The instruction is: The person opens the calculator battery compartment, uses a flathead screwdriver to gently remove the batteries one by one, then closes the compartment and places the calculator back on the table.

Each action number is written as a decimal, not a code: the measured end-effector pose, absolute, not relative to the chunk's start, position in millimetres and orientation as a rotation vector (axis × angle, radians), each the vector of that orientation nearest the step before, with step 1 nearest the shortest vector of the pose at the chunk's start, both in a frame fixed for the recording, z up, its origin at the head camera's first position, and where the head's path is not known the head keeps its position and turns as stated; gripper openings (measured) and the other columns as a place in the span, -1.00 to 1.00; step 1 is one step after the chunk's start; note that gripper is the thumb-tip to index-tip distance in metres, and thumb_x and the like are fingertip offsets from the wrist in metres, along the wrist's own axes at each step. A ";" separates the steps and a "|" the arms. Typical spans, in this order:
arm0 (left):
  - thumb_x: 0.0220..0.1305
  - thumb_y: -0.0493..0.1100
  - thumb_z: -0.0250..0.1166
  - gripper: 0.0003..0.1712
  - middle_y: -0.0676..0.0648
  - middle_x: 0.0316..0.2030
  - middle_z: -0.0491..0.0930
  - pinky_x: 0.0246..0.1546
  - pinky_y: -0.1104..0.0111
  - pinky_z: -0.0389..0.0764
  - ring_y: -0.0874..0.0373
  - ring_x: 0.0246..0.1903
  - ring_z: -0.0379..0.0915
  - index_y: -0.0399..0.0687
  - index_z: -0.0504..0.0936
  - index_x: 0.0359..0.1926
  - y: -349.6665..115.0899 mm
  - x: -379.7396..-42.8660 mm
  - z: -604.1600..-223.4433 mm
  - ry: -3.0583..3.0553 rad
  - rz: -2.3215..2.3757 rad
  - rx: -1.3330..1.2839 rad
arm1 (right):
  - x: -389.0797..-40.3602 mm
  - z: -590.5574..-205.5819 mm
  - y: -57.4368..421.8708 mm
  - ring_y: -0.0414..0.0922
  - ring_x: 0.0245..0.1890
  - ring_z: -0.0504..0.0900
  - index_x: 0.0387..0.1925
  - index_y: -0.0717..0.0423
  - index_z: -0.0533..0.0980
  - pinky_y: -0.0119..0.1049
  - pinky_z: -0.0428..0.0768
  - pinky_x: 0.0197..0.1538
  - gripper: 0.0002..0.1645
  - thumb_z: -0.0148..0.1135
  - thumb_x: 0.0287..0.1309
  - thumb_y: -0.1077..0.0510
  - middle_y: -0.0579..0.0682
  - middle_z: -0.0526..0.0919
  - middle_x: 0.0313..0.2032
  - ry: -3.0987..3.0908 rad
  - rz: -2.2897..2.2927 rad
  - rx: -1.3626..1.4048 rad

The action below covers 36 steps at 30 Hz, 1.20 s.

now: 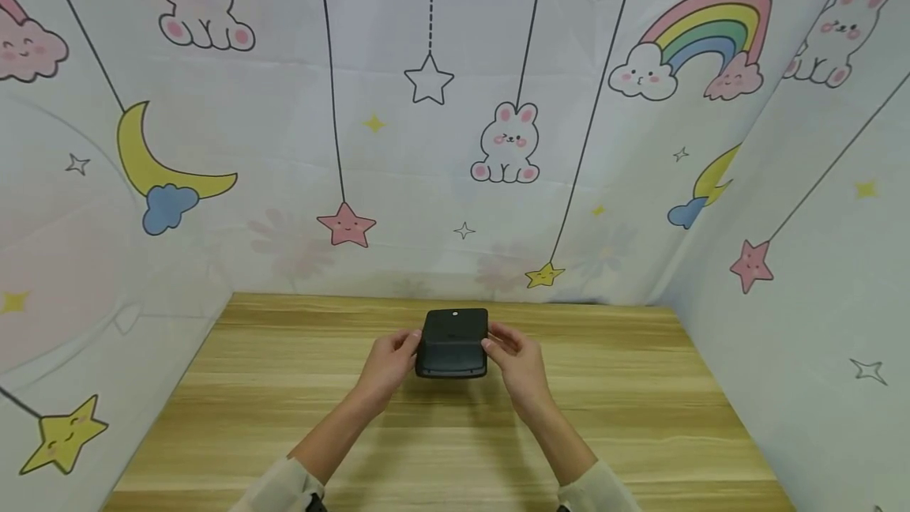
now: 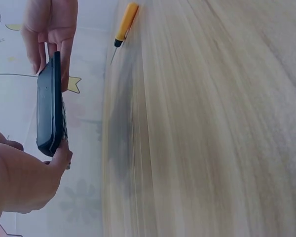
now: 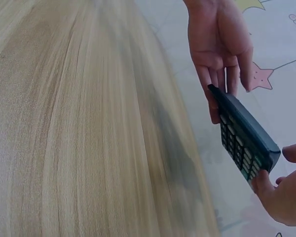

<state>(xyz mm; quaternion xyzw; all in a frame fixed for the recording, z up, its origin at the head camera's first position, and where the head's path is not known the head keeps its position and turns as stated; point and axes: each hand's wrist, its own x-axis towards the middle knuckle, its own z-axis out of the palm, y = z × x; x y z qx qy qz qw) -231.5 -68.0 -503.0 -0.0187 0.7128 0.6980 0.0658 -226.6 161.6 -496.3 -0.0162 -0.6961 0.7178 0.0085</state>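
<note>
A dark calculator (image 1: 453, 344) is held above the wooden table, its back turned to the head view. Its rows of keys (image 3: 240, 150) show on the underside in the right wrist view. My left hand (image 1: 389, 363) pinches one side edge between thumb and fingers. On the opposite edge, my right hand (image 1: 520, 366) grips it in the same way. An orange screwdriver (image 2: 128, 20) with a black collar and thin shaft lies on the table in the left wrist view; I cannot make it out in the head view.
The wood-grain table (image 1: 284, 401) runs back to a white cloth (image 1: 398, 164) printed with rabbits, stars and a rainbow. More of this cloth hangs along the left and right sides of the table.
</note>
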 end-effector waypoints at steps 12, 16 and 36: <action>0.55 -0.24 0.29 -0.39 -0.48 0.33 0.44 0.01 0.14 0.75 -0.19 0.15 0.65 -0.55 0.38 0.43 -74.9 -231.7 -506.8 2.030 2.203 -0.104 | -226.2 -496.3 165.4 0.22 0.31 0.58 0.40 0.43 0.43 -0.15 0.64 0.25 -0.38 0.36 0.39 0.33 0.31 0.56 0.32 -2.310 2.171 -0.011; 0.49 -0.27 0.34 -0.33 -0.47 0.32 0.45 0.04 0.10 0.74 -0.16 0.10 0.67 -0.53 0.36 0.46 -79.2 -230.1 -505.7 2.043 2.146 -0.073 | -224.7 -497.0 168.3 0.25 0.30 0.58 0.45 0.44 0.36 -0.08 0.64 0.27 -0.31 0.36 0.38 0.33 0.33 0.54 0.33 -2.365 2.154 0.050; 0.38 -0.33 0.41 -0.23 -0.38 0.13 0.45 -0.12 0.08 0.77 0.00 -0.17 0.68 -0.34 0.35 0.53 -93.8 -228.8 -511.9 1.985 1.981 0.073 | -223.4 -503.4 175.2 0.04 -0.02 0.61 0.49 0.36 0.36 -0.03 0.77 -0.03 -0.22 0.41 0.29 0.39 0.32 0.46 0.26 -2.534 2.164 0.154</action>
